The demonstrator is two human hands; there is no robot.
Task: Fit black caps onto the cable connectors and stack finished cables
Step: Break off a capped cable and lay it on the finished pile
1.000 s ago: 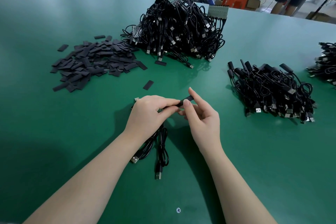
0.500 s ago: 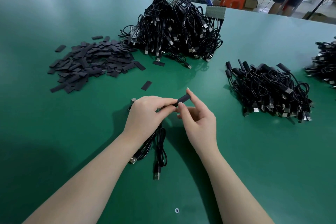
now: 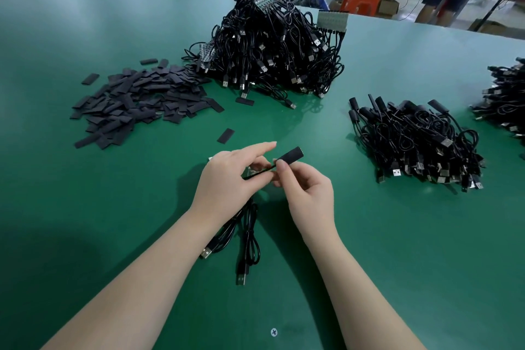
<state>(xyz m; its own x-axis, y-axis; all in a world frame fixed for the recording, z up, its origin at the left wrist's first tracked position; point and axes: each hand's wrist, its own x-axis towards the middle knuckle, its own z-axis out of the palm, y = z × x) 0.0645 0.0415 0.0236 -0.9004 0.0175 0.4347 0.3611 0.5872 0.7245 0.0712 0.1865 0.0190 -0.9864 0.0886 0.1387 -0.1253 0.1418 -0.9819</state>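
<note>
On the green tabletop [image 3: 85,236], at the far left, lies a loose heap of flat black caps [image 3: 136,102], with one stray cap [image 3: 225,135] lying apart, nearer the hands. Behind and to the right of the heap rises a tall tangled pile of uncapped cables [image 3: 270,51], their metal plugs sticking out along its near edge. In front, near the middle, the left hand [image 3: 227,185] pinches a thin black cable [image 3: 257,173] between thumb and curled fingers, its forefinger stretched out straight above. Two more cables [image 3: 247,236] lie on the tabletop beneath that hand, partly hidden by the wrist, plugs pointing toward the viewer. Just beside it the right hand [image 3: 306,187] grips the capped connector [image 3: 289,156] — thumb pressed on the near end of the black cap, fingers curled beneath — and the cap's open end points up and to the right, clear of the tabletop. Farther right sits the low stack of finished cables [image 3: 414,139], capped ends at its far-left side. At the right edge another dark cable pile [image 3: 508,94] is cut off by the frame.
</note>
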